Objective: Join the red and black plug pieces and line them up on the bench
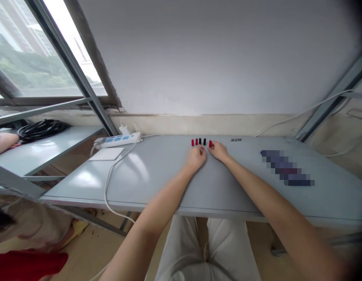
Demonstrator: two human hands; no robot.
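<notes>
My left hand (195, 157) rests curled and empty on the desk (157, 175), while my right hand (218, 150) pinches the end red cap (210, 144), steadying the row.

Red and black small caps (200, 142) stand on a grey table (157, 175) beside a white-and-blue power strip (118, 140).
</notes>
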